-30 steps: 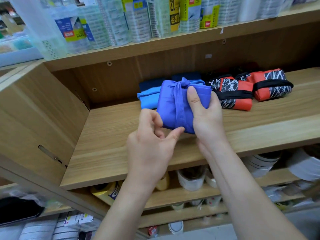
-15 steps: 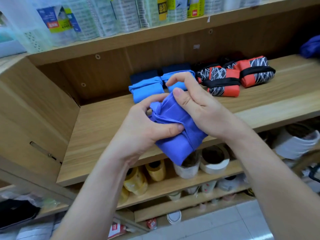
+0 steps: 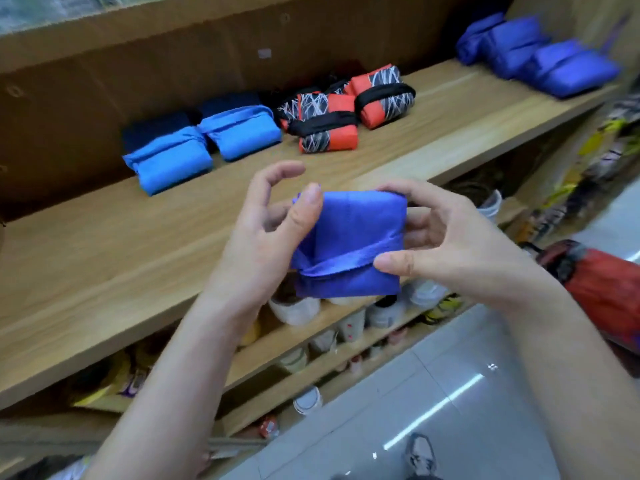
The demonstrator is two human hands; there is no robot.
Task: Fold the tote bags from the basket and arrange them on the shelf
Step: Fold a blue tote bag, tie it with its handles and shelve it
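Purple bag (image 3: 349,244): It is being held up in the air by both hands, in front of the shelf's near edge and not touching it. It is folded into a small square. A strap of the same colour is wrapping across its lower part.
Left hand (image 3: 256,244): It is pinching the bag's left side. The thumb is pressing on the top left corner and some fingers are curling behind. One finger is sticking up, away from the bag.
Right hand (image 3: 450,244): It is gripping the bag's right side. The thumb is pressing on the strap, the first finger is curling over the top right corner, and the other fingers are sitting behind.
Shelf (image 3: 104,258): A wooden board is running from near left to far right.
Light blue bags (image 3: 169,161): Two folded ones are lying side by side, far left on the shelf.
Red and black bags (image 3: 325,129): Two folded ones are lying just right of the light blue bags.
Dark blue bags (image 3: 540,53): A few are sitting together at the far right end, looking blurry.
Lower shelves (image 3: 346,337): Small pots and rolls are standing there, too blurry to tell apart.
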